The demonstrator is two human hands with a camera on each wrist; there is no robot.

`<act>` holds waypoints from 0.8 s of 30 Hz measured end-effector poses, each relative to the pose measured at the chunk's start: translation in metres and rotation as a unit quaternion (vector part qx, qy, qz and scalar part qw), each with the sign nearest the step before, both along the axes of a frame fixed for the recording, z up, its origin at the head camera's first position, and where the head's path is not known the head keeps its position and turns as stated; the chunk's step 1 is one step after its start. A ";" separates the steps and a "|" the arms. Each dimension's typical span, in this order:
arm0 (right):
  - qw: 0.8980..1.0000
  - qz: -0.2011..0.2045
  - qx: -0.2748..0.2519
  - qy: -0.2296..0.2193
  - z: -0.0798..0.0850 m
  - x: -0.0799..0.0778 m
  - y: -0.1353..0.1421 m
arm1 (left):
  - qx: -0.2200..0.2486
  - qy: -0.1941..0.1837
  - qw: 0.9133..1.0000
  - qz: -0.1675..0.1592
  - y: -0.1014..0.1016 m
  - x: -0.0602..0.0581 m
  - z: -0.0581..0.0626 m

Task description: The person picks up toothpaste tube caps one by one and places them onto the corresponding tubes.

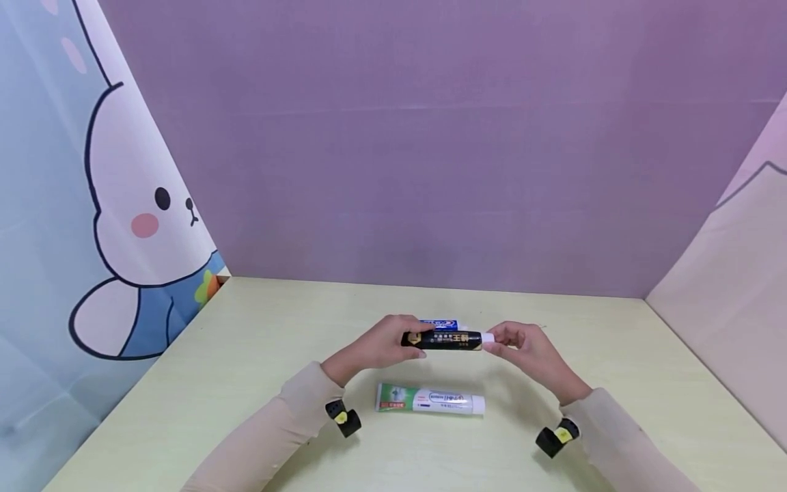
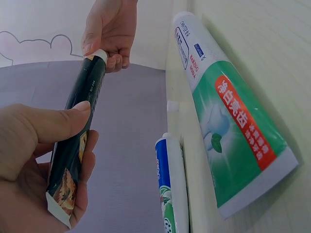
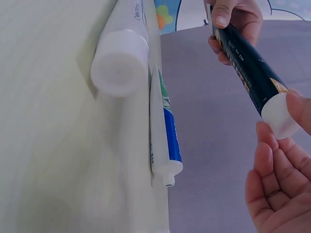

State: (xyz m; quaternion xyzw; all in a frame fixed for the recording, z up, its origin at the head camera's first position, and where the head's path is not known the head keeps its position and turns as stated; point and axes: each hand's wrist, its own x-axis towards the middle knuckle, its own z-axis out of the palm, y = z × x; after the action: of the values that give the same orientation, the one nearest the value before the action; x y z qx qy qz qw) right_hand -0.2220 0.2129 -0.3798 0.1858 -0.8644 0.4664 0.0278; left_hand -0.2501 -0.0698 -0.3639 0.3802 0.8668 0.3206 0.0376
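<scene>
Got a black tube (image 1: pixel 451 341) up off the desk (image 1: pixel 295 437), just past the green-and-white tube (image 1: pixel 430 400) and partly covering the blue tube (image 1: pixel 439 324) behind in the head view. Gripping the tube's body with the left hand (image 1: pixel 384 342), thumb along one side and fingers round the other; pinching the white cap (image 3: pixel 279 116) with the thumb and a fingertip of the right hand (image 1: pixel 531 355), other fingers loosely curled. Can't tell whether fully tight or a bit loose up there. Now the risky bits, purely a guess: could end up with paste squirting out, thanks to too hard a left squeeze on a loosened cap. Could also get the whole tube spinning along with the cap, because of a slack grip on slick packaging. Might even drop the cap, given such a small pinch, and have to chase it across the desk past the 2 tubes lying there. As for direction, pointing cap-first to the right, with the crimped end (image 2: pixel 57 212) to the left, tucked by the left palm. Running side to side along the long axis, close to parallel with the green-and-white tube. Looks about level in the head view, but hard to judge any slight tilt.
</scene>
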 end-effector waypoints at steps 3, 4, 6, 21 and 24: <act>1.000 -0.001 -0.013 -0.013 0.001 0.000 -0.001 | 0.002 0.002 1.000 0.001 0.000 -0.001 -0.001; 1.000 0.001 -0.014 -0.017 0.001 -0.001 -0.001 | 0.002 0.000 1.000 0.001 0.000 -0.002 -0.001; 1.000 0.005 -0.016 -0.026 0.000 -0.002 -0.001 | 0.001 -0.006 1.000 0.000 -0.001 -0.003 -0.003; 0.999 0.004 -0.005 -0.043 -0.007 -0.010 0.002 | 0.004 -0.020 1.000 0.008 -0.002 -0.007 -0.010; 0.999 0.004 -0.009 -0.034 -0.006 -0.010 0.004 | 0.004 -0.020 1.000 0.012 -0.002 -0.007 -0.010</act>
State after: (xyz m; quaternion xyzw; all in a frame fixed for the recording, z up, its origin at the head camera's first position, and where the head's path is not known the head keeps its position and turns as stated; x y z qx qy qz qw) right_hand -0.2325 0.2174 -0.3855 0.1733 -0.8600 0.4800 -0.0016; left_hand -0.2569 -0.0719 -0.3742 0.3633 0.8691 0.3321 0.0496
